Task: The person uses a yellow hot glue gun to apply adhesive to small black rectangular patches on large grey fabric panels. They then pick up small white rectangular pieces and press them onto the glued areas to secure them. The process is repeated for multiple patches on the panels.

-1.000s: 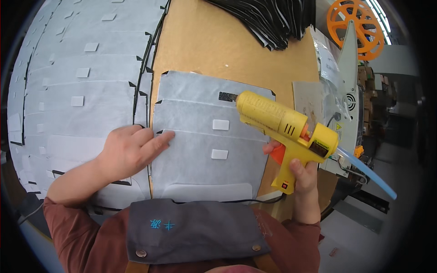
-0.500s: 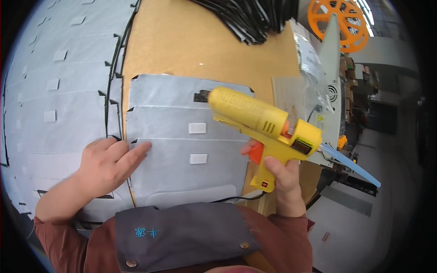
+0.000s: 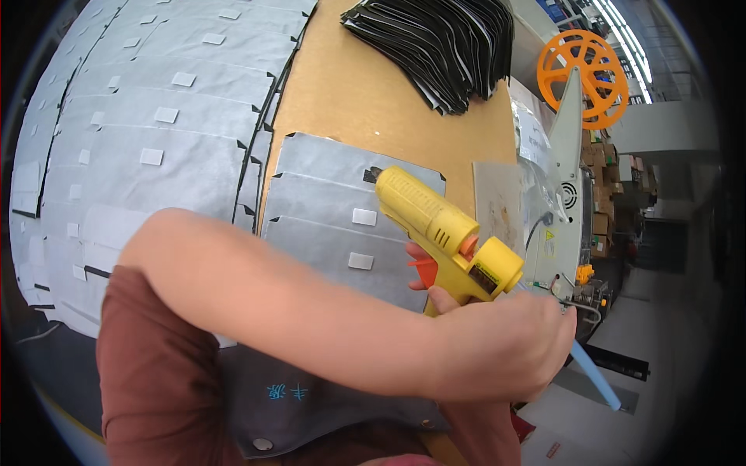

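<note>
A yellow hot glue gun (image 3: 429, 213) is held in my right hand (image 3: 441, 300), its nozzle pointing up and left over a grey fabric piece (image 3: 318, 233). The fingers sit by the orange trigger (image 3: 426, 272); my left forearm hides the grip's lower part. Reaching across my body, my left hand (image 3: 505, 342) is closed around the blue glue stick (image 3: 597, 378) that sticks out of the gun's back. The stick's far end hangs down to the right. Two white rectangular patches (image 3: 364, 217) and a dark patch (image 3: 371, 175) lie on the grey piece.
Large grey fabric sheets (image 3: 186, 116) with white patches and black edging cover the left side. A stack of black-edged pieces (image 3: 451, 46) lies at the back of the brown table (image 3: 334, 85). On the right stand a machine (image 3: 571, 155) and an orange reel (image 3: 583, 78).
My left hand has left the fabric on the left and crossed over to the glue stick. The glue gun is tilted more steeply. The whole view has shifted.
</note>
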Demonstrator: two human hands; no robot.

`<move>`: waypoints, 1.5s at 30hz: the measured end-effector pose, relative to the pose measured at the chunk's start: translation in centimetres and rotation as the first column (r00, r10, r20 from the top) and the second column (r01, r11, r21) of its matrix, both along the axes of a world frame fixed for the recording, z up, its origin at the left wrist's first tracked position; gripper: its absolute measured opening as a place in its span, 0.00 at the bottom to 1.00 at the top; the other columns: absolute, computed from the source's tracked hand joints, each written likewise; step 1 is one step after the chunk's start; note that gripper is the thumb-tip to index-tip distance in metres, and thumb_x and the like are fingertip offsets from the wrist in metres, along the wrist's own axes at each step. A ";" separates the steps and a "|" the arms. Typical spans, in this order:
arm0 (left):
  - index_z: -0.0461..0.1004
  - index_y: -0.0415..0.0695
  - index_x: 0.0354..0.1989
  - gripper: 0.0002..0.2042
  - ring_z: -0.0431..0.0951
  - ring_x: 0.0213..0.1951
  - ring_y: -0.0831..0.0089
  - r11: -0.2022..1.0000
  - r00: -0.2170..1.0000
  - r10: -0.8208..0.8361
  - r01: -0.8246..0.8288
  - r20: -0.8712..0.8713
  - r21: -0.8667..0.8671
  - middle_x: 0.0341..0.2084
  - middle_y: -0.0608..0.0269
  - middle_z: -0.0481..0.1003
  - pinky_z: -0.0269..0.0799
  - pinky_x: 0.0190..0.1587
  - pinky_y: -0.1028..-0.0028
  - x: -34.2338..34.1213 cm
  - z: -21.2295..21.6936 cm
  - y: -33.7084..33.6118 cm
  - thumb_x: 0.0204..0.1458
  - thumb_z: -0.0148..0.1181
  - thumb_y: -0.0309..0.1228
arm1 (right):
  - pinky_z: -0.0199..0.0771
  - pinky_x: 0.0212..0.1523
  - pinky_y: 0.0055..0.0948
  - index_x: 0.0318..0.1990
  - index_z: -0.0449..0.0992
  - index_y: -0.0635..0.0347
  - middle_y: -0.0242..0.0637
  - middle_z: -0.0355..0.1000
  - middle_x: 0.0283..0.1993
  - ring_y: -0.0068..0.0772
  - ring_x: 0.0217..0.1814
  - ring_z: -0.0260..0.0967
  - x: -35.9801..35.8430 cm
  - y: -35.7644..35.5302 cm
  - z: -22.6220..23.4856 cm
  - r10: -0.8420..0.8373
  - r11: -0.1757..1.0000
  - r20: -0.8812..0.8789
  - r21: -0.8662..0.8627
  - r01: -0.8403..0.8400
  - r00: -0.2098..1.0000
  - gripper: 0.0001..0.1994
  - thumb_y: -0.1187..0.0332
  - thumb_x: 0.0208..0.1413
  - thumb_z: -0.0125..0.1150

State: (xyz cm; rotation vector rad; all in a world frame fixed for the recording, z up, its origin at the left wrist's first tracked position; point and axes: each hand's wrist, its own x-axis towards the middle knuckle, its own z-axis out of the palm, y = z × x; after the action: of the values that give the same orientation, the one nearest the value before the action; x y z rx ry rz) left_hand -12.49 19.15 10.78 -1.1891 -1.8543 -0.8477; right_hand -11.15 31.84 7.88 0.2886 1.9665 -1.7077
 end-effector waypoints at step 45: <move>0.75 0.44 0.51 0.22 0.64 0.19 0.75 0.829 0.851 0.438 -0.256 0.292 -0.497 0.17 0.71 0.61 0.60 0.18 0.75 -3.1 -14.7 -17.2 0.44 0.69 0.31 | 0.74 0.36 0.27 0.62 0.60 0.68 0.52 0.72 0.46 0.36 0.47 0.73 -2.7 4.0 -1.7 0.077 0.997 -0.144 -0.002 -0.078 0.987 0.28 0.65 0.56 0.57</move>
State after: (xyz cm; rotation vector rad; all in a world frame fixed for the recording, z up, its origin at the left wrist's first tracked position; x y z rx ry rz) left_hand -15.61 2.00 -3.90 -0.9119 -2.6111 -0.4815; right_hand -13.82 35.88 6.18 0.0862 2.0450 -1.7279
